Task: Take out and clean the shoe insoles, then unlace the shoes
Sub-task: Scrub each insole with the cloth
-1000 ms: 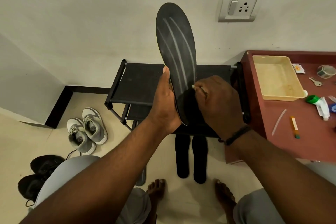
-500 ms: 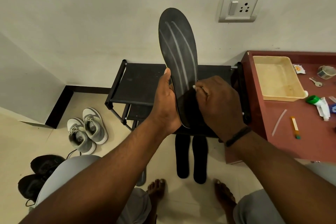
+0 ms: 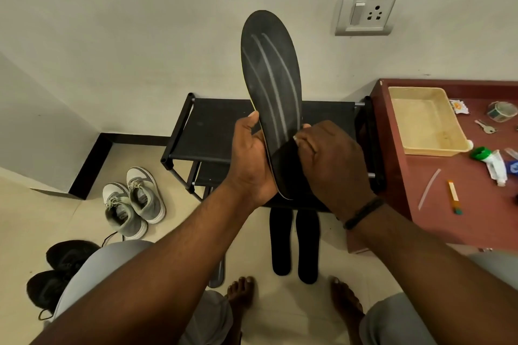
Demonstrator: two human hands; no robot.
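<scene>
I hold a black insole (image 3: 270,73) upright in front of the wall; pale streaks run along its length. My left hand (image 3: 252,159) grips its lower left edge, thumb up along the side. My right hand (image 3: 333,159) has its fingers curled round a dark cloth (image 3: 284,157) pressed against the insole's lower part. Two more black insoles (image 3: 294,244) lie side by side on the floor under my hands. A pair of grey sneakers (image 3: 131,204) with laces stands at the left, and black shoes (image 3: 61,269) sit at the lower left, partly hidden by my knee.
A black shoe rack (image 3: 213,131) stands against the wall behind my hands. At the right, a red table (image 3: 462,218) carries a beige tray (image 3: 426,120), a tube, keys and small items. A grey insole (image 3: 217,272) lies by my left leg. My bare feet rest on the tiled floor.
The insole and both hands have dropped slightly against the wall since a second ago. My right hand has shifted a little along the lower part of the insole.
</scene>
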